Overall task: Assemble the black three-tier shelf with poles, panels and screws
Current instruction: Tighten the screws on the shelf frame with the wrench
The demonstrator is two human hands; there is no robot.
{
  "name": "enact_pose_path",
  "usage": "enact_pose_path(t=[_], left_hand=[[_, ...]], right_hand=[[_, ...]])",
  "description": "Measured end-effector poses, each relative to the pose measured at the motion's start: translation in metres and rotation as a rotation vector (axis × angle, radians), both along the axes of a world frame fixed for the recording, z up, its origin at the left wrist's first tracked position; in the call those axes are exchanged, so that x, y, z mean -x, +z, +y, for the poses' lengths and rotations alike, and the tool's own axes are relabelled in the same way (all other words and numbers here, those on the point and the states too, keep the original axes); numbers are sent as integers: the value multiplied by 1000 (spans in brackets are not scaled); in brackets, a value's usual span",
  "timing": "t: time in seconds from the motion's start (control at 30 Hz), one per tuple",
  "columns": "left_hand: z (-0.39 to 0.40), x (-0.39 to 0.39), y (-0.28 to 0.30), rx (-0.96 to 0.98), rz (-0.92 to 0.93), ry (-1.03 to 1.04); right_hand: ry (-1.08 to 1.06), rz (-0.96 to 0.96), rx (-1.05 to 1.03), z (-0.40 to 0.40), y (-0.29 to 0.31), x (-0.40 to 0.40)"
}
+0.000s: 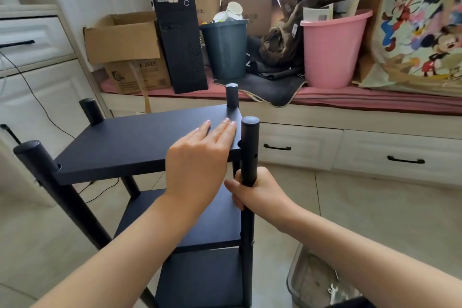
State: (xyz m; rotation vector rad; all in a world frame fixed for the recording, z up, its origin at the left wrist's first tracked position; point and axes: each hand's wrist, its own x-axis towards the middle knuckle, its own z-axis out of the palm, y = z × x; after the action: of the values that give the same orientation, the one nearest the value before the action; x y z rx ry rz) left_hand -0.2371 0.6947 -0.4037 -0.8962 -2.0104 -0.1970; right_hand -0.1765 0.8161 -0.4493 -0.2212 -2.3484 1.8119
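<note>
Two hands work the shelf: left hand (197, 155) rests flat, fingers straight, on the top panel (140, 142); right hand (255, 192) grips the near-right pole (249, 147).

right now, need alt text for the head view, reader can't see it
A person's left hand presses flat on the top panel of a black three-tier shelf while the right hand grips its near-right pole. Boxes and bins sit behind.

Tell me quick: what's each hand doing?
Left hand: open, flat on the top panel.
Right hand: gripping the near right pole.
</note>
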Motion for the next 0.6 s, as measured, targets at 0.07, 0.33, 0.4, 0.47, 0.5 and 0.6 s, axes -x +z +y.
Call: enact_pose_path(t=[0.07,0.33,0.4,0.47,0.5,0.6], left_hand=[[-2,-1,-1,-8,19,-7],[-9,-6,-6,-13,22,-81],[-9,-6,-7,-18,7,-70],[-8,-6,-6,-18,-6,-61],[-8,-6,-5,-15,-16,-56],[-7,-4,-5,-14,-39,-47]], right_hand=[[6,13,-25,-2,-1,0],[60,-40,-147,-1,-6,2],[42,-68,-139,-1,-7,5],[17,-77,-117,-2,-7,8],[4,-83,-110,-2,-7,9],[-23,-91,-101,-2,-6,12]])
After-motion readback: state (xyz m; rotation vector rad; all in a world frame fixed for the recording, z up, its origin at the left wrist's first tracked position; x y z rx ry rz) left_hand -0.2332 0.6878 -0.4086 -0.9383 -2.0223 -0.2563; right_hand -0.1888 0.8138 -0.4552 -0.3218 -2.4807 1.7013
